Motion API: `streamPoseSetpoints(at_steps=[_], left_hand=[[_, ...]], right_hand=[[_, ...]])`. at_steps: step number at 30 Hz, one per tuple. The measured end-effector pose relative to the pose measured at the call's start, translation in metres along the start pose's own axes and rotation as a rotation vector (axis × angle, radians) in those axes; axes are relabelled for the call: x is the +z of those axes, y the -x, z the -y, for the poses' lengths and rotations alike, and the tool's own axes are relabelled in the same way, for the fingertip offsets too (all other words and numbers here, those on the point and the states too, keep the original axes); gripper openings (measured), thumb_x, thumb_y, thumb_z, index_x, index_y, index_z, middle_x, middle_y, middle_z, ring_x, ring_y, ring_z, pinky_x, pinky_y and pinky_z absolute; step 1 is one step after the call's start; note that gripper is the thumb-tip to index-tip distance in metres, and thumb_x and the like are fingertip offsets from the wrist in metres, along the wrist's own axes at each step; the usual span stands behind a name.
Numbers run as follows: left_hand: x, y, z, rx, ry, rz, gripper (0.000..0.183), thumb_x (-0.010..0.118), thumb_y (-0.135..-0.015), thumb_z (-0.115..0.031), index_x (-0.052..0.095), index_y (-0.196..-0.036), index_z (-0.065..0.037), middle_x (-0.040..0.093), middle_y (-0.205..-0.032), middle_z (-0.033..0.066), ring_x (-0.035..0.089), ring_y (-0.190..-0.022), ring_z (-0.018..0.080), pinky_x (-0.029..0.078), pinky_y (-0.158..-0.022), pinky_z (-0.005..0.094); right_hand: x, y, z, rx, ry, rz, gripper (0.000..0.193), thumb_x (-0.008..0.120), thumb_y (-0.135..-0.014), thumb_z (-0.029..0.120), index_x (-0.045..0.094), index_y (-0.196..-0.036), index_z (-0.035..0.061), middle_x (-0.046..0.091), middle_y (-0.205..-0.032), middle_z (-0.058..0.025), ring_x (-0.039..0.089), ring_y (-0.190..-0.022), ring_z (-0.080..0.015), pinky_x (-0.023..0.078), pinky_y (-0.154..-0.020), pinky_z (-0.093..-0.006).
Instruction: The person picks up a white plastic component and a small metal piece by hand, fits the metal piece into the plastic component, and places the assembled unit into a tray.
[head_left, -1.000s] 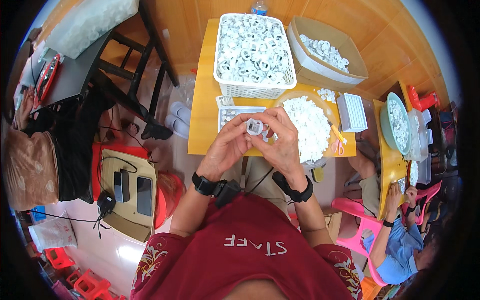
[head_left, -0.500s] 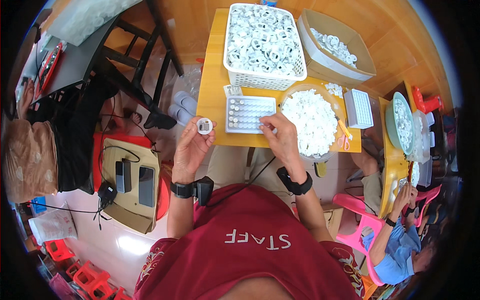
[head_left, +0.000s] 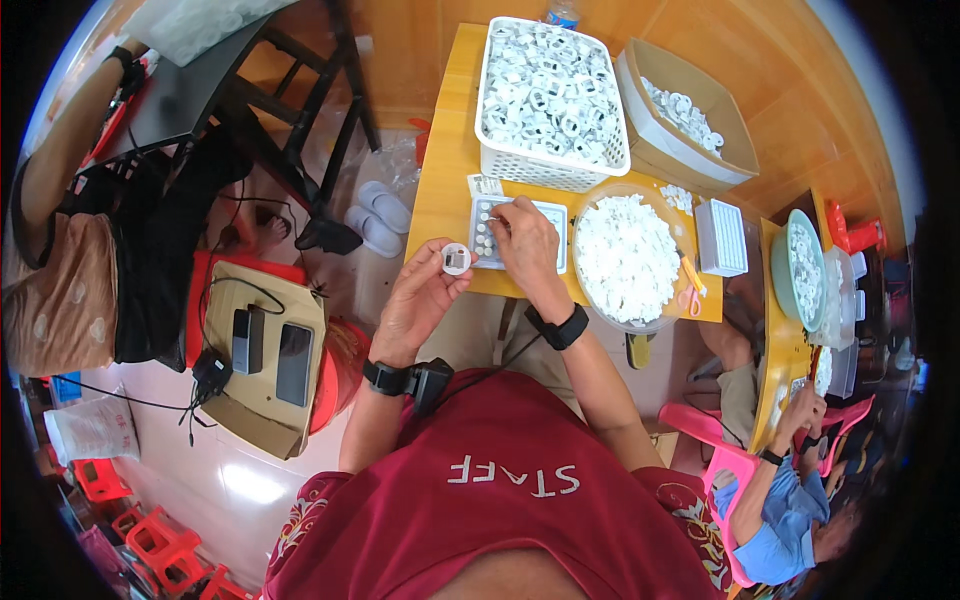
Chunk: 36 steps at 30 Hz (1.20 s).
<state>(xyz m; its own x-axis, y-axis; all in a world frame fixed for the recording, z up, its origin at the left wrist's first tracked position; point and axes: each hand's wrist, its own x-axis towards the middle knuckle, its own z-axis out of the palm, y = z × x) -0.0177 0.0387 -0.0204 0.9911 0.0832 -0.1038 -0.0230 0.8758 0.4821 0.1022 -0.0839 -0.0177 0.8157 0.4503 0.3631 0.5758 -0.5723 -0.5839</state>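
Note:
My left hand (head_left: 415, 300) holds up a small round white plastic part (head_left: 457, 259), gripped at its rim between thumb and fingers, with a dark and silver piece inside it. My right hand (head_left: 532, 245) is over a pale compartment tray (head_left: 555, 214), thumb and fingertips pinched together near its upper left; whatever is between them is too small to make out. Small round silvery pieces (head_left: 484, 238) sit in the left columns of that tray. The hand covers the tray's middle. Just right of the tray, a clear round bowl (head_left: 628, 326) is heaped with small white pieces.
Behind the tray stands a white basket (head_left: 545, 172) full of white parts, beside a cardboard box (head_left: 738, 150) of white rings. A tray stack (head_left: 722, 238), yellow cutter (head_left: 691, 274) and pink scissors (head_left: 690, 300) lie right. Another person (head_left: 785, 520) works at far right.
My right hand has moved from the tray's right part to its upper left, fingers now pinched. My left hand, still holding the round part, sits closer to the tray. The view has shifted slightly.

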Motion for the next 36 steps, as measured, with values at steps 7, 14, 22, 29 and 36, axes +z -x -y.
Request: streamPoseSetpoints(at_steps=[7, 14, 22, 29, 36], left_hand=[[0.009, -0.004, 0.003, -0.026, -0.009, -0.008, 0.026, 0.051, -0.089, -0.017, 0.047, -0.11, -0.002, 0.055, -0.106, 0.0207, 0.057, -0.085, 0.0194, 0.048, -0.079, 0.0283], [0.01, -0.011, 0.012, -0.065, -0.017, 0.035, 0.021, 0.052, -0.089, -0.014, 0.05, -0.107, -0.004, 0.058, -0.101, 0.0102, 0.057, -0.09, 0.0168, 0.048, -0.081, 0.0276], [0.021, -0.017, 0.022, -0.077, -0.067, 0.031, 0.018, 0.051, -0.089, -0.012, 0.052, -0.105, -0.006, 0.058, -0.1, 0.0057, 0.056, -0.091, 0.0139, 0.047, -0.08, 0.0274], [0.02, -0.016, 0.028, -0.056, -0.175, 0.029, 0.019, 0.053, -0.087, -0.012, 0.053, -0.105, -0.005, 0.058, -0.099, 0.0042, 0.056, -0.09, 0.013, 0.047, -0.078, 0.0279], [0.024, -0.016, 0.027, -0.053, -0.277, 0.063, 0.017, 0.054, -0.087, -0.011, 0.055, -0.103, -0.005, 0.059, -0.1, 0.0047, 0.056, -0.09, 0.0133, 0.047, -0.078, 0.0283]], right_hand=[[-0.006, 0.001, -0.005, -0.029, -0.128, -0.021, 0.009, 0.062, -0.07, 0.0, 0.061, -0.079, 0.0007, 0.057, -0.074, -0.0121, 0.058, -0.064, -0.0289, 0.045, -0.057, -0.0362], [-0.056, 0.027, 0.032, 0.116, -0.531, 0.003, 0.007, 0.061, -0.074, -0.002, 0.06, -0.081, -0.0008, 0.059, -0.076, -0.0104, 0.059, -0.064, -0.0201, 0.045, -0.054, -0.0279], [-0.05, 0.041, 0.028, -0.093, -0.367, -0.109, 0.01, 0.06, -0.07, -0.003, 0.059, -0.08, -0.0001, 0.056, -0.073, -0.0096, 0.057, -0.063, -0.0253, 0.045, -0.054, -0.0307], [-0.057, 0.043, 0.022, 0.014, -0.419, -0.004, 0.01, 0.061, -0.069, -0.008, 0.061, -0.076, -0.0014, 0.058, -0.073, -0.0085, 0.059, -0.06, -0.0163, 0.047, -0.051, -0.0237], [-0.058, 0.046, 0.015, 0.049, -0.485, 0.021, 0.007, 0.061, -0.07, -0.005, 0.062, -0.076, -0.0003, 0.058, -0.071, -0.0068, 0.058, -0.06, -0.0149, 0.046, -0.054, -0.0235]])
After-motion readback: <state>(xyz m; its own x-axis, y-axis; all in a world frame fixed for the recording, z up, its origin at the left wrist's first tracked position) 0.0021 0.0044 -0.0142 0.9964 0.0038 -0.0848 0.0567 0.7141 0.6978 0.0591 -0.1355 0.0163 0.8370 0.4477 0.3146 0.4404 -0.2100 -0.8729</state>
